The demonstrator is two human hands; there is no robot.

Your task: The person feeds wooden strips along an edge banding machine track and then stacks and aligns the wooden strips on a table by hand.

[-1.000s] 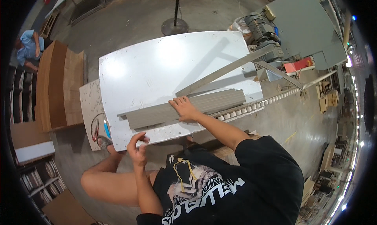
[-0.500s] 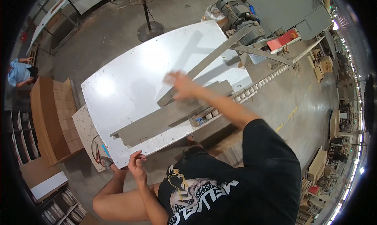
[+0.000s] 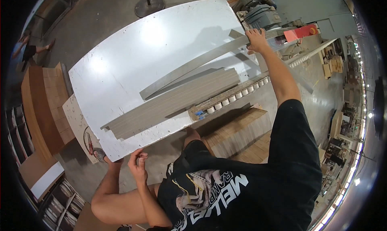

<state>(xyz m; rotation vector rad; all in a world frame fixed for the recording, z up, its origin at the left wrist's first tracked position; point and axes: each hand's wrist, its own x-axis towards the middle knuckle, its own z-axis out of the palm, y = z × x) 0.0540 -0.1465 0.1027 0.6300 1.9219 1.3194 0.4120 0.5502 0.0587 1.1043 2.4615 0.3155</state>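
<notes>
Head cam: R hand (image 3: 256, 41) has its grip on strip (image 3: 195, 66) nr R end; L hand (image 3: 138, 165) empty, loosely curled nr desk (image 3: 102, 84) edge. Strip's over desk, beyond stack (image 3: 173, 104), bowed. Prob. light, bendy, smooth; hold approx. mid-length.

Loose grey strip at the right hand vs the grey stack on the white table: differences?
The loose strip is one narrow piece; the stack is several packed together, making a wider block.
The right hand is on the loose strip; neither hand touches the stack.
The loose strip lies farther from the person than the stack.
Shared: both long and grey.
</notes>
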